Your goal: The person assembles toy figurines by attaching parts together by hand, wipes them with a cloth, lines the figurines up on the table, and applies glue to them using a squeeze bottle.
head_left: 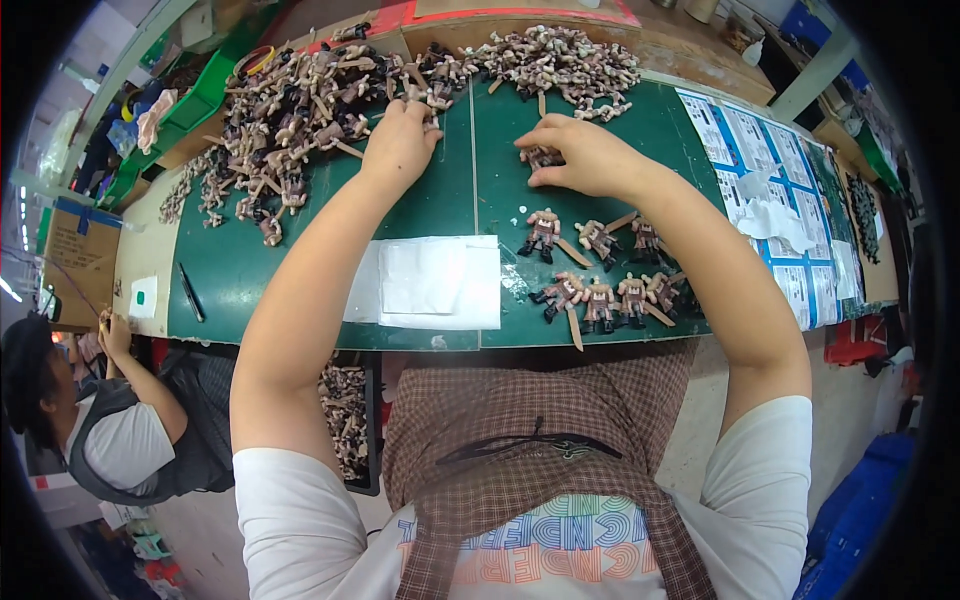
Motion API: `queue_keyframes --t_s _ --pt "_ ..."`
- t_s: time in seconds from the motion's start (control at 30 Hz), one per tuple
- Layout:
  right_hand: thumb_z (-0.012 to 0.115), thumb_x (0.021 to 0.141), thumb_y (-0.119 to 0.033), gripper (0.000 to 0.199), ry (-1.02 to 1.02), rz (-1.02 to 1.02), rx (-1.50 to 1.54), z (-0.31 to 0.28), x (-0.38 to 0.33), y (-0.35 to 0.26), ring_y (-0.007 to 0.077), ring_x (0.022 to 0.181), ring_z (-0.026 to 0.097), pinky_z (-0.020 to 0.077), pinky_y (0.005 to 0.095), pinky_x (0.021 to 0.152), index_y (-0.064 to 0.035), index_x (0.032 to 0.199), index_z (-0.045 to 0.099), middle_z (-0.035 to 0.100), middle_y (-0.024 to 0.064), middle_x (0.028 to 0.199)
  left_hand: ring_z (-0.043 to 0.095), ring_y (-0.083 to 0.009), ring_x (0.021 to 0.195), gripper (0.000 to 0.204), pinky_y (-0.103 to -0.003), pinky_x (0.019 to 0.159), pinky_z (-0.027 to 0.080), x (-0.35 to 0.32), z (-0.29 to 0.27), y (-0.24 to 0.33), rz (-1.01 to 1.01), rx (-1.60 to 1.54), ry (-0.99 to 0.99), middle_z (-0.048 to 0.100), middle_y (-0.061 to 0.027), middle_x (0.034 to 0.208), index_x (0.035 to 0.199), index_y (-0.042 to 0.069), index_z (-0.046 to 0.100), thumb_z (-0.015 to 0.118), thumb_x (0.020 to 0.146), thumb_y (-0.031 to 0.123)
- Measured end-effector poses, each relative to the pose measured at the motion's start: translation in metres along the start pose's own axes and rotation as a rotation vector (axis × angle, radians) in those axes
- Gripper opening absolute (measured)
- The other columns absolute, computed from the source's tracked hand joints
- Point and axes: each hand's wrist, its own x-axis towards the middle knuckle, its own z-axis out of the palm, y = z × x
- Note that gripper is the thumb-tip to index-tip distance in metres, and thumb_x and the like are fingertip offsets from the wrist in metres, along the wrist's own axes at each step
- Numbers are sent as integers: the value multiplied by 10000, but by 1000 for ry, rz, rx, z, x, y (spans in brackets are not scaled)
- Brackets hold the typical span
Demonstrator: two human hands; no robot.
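Observation:
My left hand (402, 142) reaches to the right edge of a large heap of small toy figures (300, 115). Its fingers are curled around a figure there, mostly hidden by the hand. To the right, my right hand (585, 155) grips a brown and black toy figure (542, 157) between thumb and fingers, just above the green tabletop (440, 200). Nearer me, below that hand, several muscular figures with brown clothing and black boots lie in two loose rows, among them one figure (543, 232) at the upper left. Flat brown strips stick out from some of them.
A second heap of paler parts (565, 65) sits at the back. White paper sheets (425, 283) lie at the front edge, a black pen (191, 292) to their left. Printed sheets (770, 180) cover the right end. Another person (110, 410) sits at left, near a crate of parts (345, 420).

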Motion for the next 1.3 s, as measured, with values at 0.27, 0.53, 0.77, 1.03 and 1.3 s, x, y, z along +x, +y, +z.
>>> queue_keyframes --t_s 0.27,0.53,0.77,1.03,1.3 --pt "688 855 -300 488 208 -15 55 5 -1 -18 296 953 627 502 373 845 -52 1262 581 636 159 1091 655 -282 863 408 -361 822 528 -21 -1 39 -14 -191 -103 538 -171 1123 1151 82 604 750 780 166" --pt "746 752 -170 625 117 54 -12 24 28 -14 311 1025 593 480 381 905 -83 1328 521 563 165 1160 645 -289 927 246 -399 811 518 18 -1 39 -10 -64 70 645 -134 1049 1129 67 610 572 913 176" --pt "676 745 -75 578 333 48 53 -6 -4 -2 276 985 578 481 344 878 -122 1309 555 539 129 1065 533 -343 1101 430 -431 931 464 36 6 29 -6 221 -61 607 -150 1131 1190 114 617 693 818 316" --pt "682 804 -245 504 145 273 -134 -34 -64 52 315 1127 569 467 374 935 -126 1285 589 578 148 1227 572 -349 1067 416 -435 926 471 30 20 42 -22 237 -92 619 -177 1084 1236 77 570 625 857 239" --pt "628 740 38 577 -18 92 47 -28 -65 44 305 1160 557 459 372 976 -127 1290 587 555 145 1265 580 -390 1090 467 -447 919 491 40 20 44 -83 68 -127 490 -222 1241 1265 130 537 694 835 223"
